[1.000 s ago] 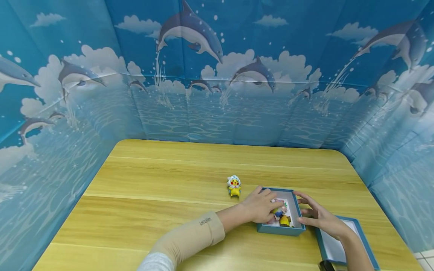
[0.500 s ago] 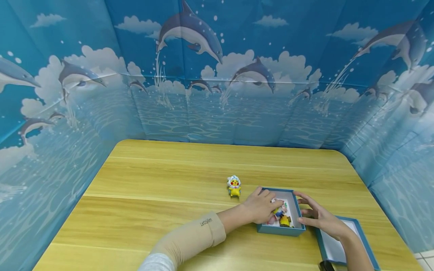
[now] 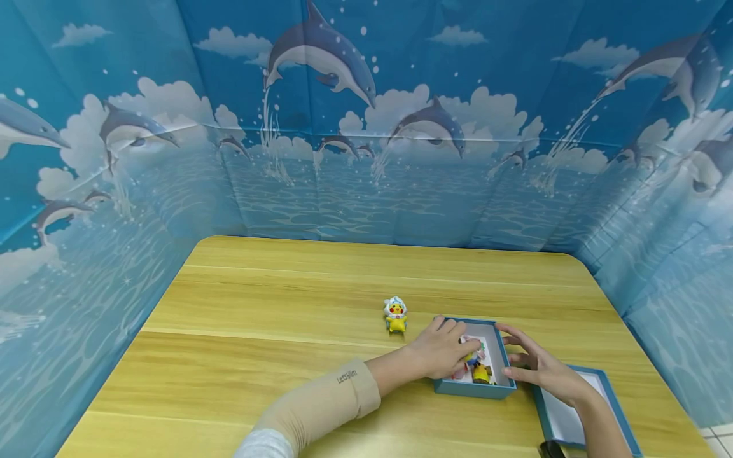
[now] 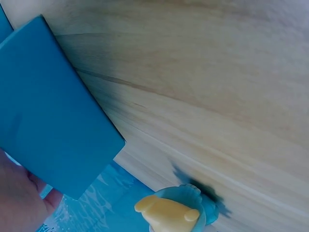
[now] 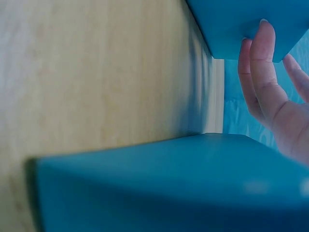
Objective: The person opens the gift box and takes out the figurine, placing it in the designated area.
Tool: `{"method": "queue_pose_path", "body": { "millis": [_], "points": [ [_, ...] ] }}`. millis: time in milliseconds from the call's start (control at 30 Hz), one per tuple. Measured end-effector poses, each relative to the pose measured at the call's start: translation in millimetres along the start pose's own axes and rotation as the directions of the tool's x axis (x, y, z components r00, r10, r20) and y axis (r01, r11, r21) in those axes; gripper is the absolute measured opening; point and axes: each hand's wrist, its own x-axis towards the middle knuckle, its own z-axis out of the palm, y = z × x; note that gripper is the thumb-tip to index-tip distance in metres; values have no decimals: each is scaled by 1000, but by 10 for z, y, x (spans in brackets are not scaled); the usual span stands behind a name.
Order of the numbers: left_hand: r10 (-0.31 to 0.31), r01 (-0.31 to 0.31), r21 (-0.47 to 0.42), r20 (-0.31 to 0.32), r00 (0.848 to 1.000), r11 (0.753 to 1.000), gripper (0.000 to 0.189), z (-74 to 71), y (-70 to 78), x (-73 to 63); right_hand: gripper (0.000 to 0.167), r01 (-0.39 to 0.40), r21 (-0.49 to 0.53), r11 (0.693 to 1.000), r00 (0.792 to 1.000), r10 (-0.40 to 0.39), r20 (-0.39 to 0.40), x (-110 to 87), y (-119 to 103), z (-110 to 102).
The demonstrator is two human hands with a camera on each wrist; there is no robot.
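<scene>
A teal open box (image 3: 475, 390) stands right of centre with small figurines inside. My left hand (image 3: 438, 350) reaches over its left side, fingers down among the figurines; a pink-and-white one with some blue (image 3: 473, 357) lies partly under the fingers. I cannot tell whether they grip it. Beside it lies a yellow-and-brown figurine (image 3: 481, 374). My right hand (image 3: 535, 366) rests its fingertips on the box's right wall, fingers loosely bent, also seen in the right wrist view against the teal wall (image 5: 227, 29). Left of the box stands a yellow figurine with a white hood (image 3: 395, 315).
The teal lid (image 3: 564, 407), white inside, lies beneath my right forearm. A black object (image 3: 551, 449) sits at its near corner. The wooden table (image 3: 258, 305) reaches back to a dolphin-printed curtain (image 3: 355, 191).
The blue-and-pink figurine under my left fingers has shifted slightly, and those fingers have moved a little with it. My right hand, the box and the hooded figurine stay in place.
</scene>
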Motion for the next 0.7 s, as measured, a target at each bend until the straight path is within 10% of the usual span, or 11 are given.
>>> {"method": "queue_pose_path", "body": {
  "millis": [700],
  "points": [
    [21, -14, 42, -160, 987, 999, 42, -6, -31, -44, 71, -1, -4, 1000, 1000, 1, -3, -2, -12, 8]
  ]
}}
